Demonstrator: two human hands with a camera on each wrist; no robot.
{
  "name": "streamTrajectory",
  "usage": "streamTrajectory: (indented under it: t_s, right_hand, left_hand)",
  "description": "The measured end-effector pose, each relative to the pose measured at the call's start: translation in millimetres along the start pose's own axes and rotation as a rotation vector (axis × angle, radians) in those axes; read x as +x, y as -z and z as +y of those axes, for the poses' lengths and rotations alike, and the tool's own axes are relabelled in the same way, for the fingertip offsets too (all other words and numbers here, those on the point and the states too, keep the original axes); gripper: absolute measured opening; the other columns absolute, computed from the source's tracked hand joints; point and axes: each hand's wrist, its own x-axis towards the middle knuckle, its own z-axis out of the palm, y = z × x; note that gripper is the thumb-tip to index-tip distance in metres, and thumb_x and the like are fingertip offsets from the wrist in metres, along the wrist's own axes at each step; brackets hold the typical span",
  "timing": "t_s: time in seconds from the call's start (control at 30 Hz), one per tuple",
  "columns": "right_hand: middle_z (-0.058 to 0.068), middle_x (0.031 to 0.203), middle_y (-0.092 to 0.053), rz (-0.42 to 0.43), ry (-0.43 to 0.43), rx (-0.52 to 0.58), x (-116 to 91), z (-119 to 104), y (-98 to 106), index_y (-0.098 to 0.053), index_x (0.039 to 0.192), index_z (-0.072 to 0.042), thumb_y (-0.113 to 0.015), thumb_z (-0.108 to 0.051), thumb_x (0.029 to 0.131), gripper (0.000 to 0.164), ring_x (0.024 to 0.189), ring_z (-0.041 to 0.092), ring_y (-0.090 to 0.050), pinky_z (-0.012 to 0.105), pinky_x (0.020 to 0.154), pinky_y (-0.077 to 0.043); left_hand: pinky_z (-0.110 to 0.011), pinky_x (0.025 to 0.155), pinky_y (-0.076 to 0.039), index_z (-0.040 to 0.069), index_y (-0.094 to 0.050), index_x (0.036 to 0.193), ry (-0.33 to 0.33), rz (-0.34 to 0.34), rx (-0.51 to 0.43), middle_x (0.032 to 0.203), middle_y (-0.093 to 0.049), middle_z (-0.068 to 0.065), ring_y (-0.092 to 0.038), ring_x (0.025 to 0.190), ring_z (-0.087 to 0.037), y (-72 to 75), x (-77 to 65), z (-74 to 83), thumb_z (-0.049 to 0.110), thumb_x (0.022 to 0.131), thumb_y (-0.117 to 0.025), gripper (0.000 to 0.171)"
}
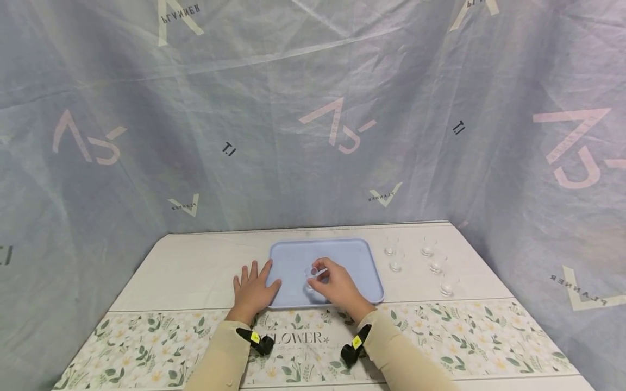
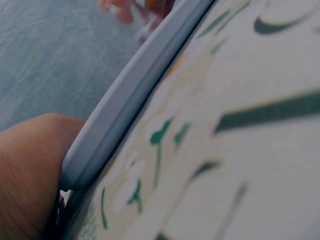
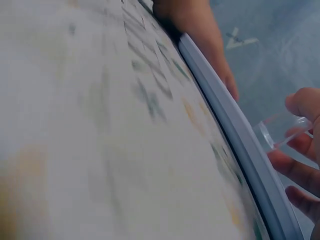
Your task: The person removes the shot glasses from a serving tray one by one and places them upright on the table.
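A small clear glass cup (image 3: pixel 281 131) is pinched between the thumb and fingers of my right hand (image 1: pixel 335 283). The cup is tilted over the middle of the light blue tray (image 1: pixel 293 255), close to its surface. My left hand (image 1: pixel 253 293) rests with fingers spread at the tray's left edge, its thumb reaching over the rim. In the left wrist view, the base of that hand (image 2: pixel 30 170) lies against the tray's corner. Only part of the cup shows in the head view, as the right fingers cover the remainder.
Several similar clear glass cups (image 1: pixel 427 251) stand on the white table (image 1: pixel 205 266) right of the tray. A floral band (image 1: pixel 146 347) with lettering runs along the table's front. Grey cloth (image 1: pixel 274 163) hangs behind and at both sides.
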Motion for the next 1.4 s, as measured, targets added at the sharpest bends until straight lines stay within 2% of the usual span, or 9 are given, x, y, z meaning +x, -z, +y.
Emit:
streamTrajectory:
  t_s: [0.33, 0.57, 0.83, 1.03, 1.23, 1.4]
  right_hand:
    - [0.002, 0.104, -0.067, 0.135, -0.02, -0.031, -25, 23, 52, -0.062, 0.113, -0.012, -0.08, -0.017, 0.087, 0.032, 0.087, 0.017, -0.068, 0.03, 0.069, -0.056]
    - [0.0, 0.102, -0.067, 0.205, -0.036, -0.083, -44, 36, 90, -0.063, 0.113, -0.01, -0.08, -0.016, 0.087, 0.031, 0.087, 0.019, -0.068, 0.03, 0.064, -0.054]
    - [0.002, 0.104, -0.067, 0.274, -0.104, -0.185, -65, 54, 127, -0.062, 0.113, -0.013, -0.079, -0.02, 0.089, 0.031, 0.09, 0.021, -0.068, 0.031, 0.069, -0.055]
    - [0.001, 0.104, -0.066, 0.299, -0.168, -0.238, -80, 62, 146, -0.06, 0.113, -0.016, -0.077, -0.022, 0.091, 0.029, 0.092, 0.022, -0.067, 0.036, 0.07, -0.052]
    - [0.005, 0.107, -0.065, 0.286, -0.219, -0.288, -89, 68, 157, -0.057, 0.114, -0.013, -0.075, -0.019, 0.092, 0.029, 0.093, 0.023, -0.065, 0.041, 0.076, -0.051]
    - [0.007, 0.105, -0.064, 0.27, -0.253, -0.312, -92, 71, 162, -0.056, 0.115, -0.011, -0.073, -0.019, 0.091, 0.03, 0.088, 0.021, -0.062, 0.038, 0.071, -0.049]
  left_hand:
    - [-0.071, 0.116, -0.002, 0.018, -0.033, 0.16, -0.006, 0.008, -0.003, 0.164, -0.017, -0.027, -0.006, 0.15, -0.053, 5.1, -3.2, 3.5, 0.049, 0.1, -0.053, 0.07]
    - [-0.069, 0.117, 0.001, 0.02, -0.029, 0.162, 0.009, -0.01, -0.004, 0.166, -0.013, -0.025, -0.001, 0.152, -0.05, 4.1, -2.4, 3.3, 0.051, 0.1, -0.052, 0.073]
    - [-0.069, 0.117, 0.002, 0.02, -0.029, 0.162, 0.006, -0.007, -0.004, 0.166, -0.012, -0.025, -0.001, 0.151, -0.05, 6.2, -2.4, 3.8, 0.051, 0.1, -0.052, 0.073]
    - [-0.069, 0.116, 0.002, 0.02, -0.029, 0.162, 0.006, -0.005, -0.005, 0.166, -0.012, -0.025, -0.001, 0.152, -0.05, 5.9, -2.6, 4.2, 0.05, 0.101, -0.052, 0.072]
    - [-0.069, 0.117, 0.003, 0.019, -0.029, 0.162, 0.002, 0.001, -0.016, 0.166, -0.013, -0.025, -0.001, 0.152, -0.05, 4.0, -2.6, 3.7, 0.048, 0.101, -0.052, 0.071]
    - [-0.069, 0.117, 0.003, 0.018, -0.03, 0.161, -0.004, 0.008, -0.022, 0.166, -0.014, -0.026, -0.002, 0.152, -0.051, 1.2, -3.0, 3.0, 0.048, 0.1, -0.051, 0.071]
